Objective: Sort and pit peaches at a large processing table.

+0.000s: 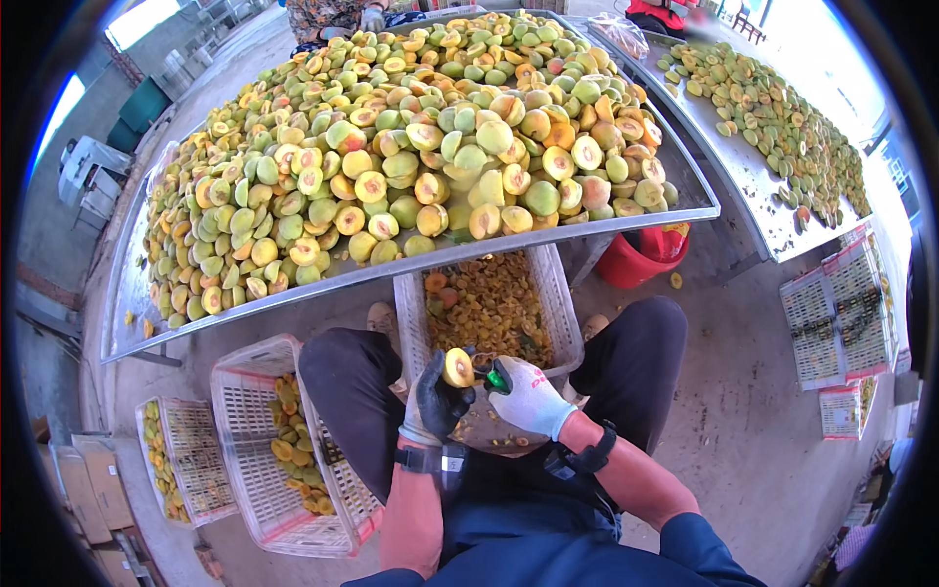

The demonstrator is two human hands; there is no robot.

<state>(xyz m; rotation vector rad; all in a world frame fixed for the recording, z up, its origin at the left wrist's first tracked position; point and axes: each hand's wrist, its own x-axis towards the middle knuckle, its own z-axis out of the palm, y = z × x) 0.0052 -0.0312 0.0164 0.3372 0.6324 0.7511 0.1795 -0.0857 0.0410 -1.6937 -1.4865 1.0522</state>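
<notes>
My left hand (439,400), in a white glove with a dark coated palm, holds a halved yellow-fleshed fruit (459,367), its cut face turned up. In my right hand (528,395), gloved in white, is a small tool with a green handle (498,381). The tool's working end lies close to the fruit; whether it touches the flesh I cannot tell. Both hands are over the near end of a pale plastic crate (561,308) between my knees. Small fruit pieces and pits (488,308) fill much of that crate.
A metal-rimmed table (440,253) heaped with halved fruit (411,147) stands ahead. A second fruit-covered table (763,213) is at right. Crates (257,469) with fruit halves sit at left. A red bucket (631,268) rests under the table. Beyond it, a person's gloved hand (373,18) shows.
</notes>
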